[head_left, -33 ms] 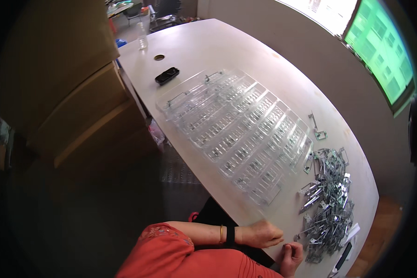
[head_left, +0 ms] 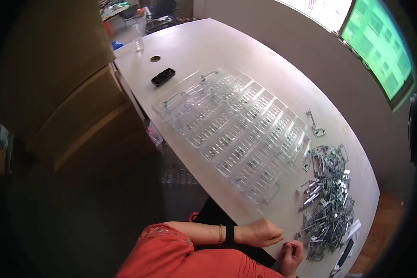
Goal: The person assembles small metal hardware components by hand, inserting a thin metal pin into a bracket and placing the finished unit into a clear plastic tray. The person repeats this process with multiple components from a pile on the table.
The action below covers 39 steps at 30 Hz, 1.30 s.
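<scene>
Left hand [head_left: 260, 233] is at the near edge of the pale, curved-edged surface [head_left: 227, 48], fingers curled inward and pointing to the right; whether anything is pinched in it, I cannot tell; right hand [head_left: 292, 255] is just beside it, a narrow gap between the two, its fingers bent in and the thumb laid toward them; a small dark spot shows at its tip, too small to tell whether it is a held thing; a gold-coloured bangle [head_left: 220, 234] and a broad black wristband [head_left: 230, 234] circle the left wrist, below an orange-red sleeve [head_left: 160, 245] with a patterned cuff

Just beyond the right hand lies a long, tangled heap of thin silver-grey metal parts [head_left: 329, 204], the nearest thing to both hands; a single slim metal part with a squarish frame end [head_left: 318, 131] lies apart, beyond the heap's far end; to the heap's left stretches a broad sheet of clear plastic trays [head_left: 238, 127] moulded with rows of small compartments, well lit and glaring; a white strip [head_left: 353, 230] and a black-handled tool [head_left: 345, 253] lie along the heap's right side; farther off are a black oblong object [head_left: 163, 77], a round hole [head_left: 155, 59] in the surface and an upright clear plastic bottle [head_left: 138, 42]
</scene>
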Available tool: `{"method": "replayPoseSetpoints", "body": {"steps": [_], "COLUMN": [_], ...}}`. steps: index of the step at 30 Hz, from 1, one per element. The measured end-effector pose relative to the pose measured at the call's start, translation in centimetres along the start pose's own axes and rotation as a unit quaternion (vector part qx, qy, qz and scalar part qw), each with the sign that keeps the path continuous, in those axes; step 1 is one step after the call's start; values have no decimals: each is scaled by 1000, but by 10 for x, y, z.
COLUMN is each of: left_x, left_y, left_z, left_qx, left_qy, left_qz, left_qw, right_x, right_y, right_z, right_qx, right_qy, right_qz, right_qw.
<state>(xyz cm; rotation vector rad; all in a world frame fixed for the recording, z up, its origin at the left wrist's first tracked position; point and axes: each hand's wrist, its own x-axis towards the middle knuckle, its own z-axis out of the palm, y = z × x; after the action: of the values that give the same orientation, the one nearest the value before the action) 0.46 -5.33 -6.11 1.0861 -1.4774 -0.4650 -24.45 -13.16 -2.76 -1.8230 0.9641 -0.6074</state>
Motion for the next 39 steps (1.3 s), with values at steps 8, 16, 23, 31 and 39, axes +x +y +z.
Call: {"method": "replayPoseSetpoints", "body": {"steps": [8, 16, 23, 31, 39], "left_x": [14, 22, 43, 100, 138], "left_y": [4, 22, 65, 76, 54], "left_z": [-8, 0, 27, 76, 105], "left_qx": [56, 101, 166, 228, 272], "left_qy": [-21, -31, -69, -127, -138], "left_qz": [-21, -79, -174, -118, -84], "left_qw": [998, 991, 968, 958, 949], "right_x": [-15, -19, -20, -22, -20], "right_y": [7, 22, 27, 34, 34], "right_z": [-16, -52, -61, -65, -71], "right_qx": [-114, -46, -2, 44, 53], "right_qy": [27, 59, 34, 41, 21], "right_qz": [-84, -81, -132, -155, -164], "right_qw": [989, 994, 991, 986, 985]}}
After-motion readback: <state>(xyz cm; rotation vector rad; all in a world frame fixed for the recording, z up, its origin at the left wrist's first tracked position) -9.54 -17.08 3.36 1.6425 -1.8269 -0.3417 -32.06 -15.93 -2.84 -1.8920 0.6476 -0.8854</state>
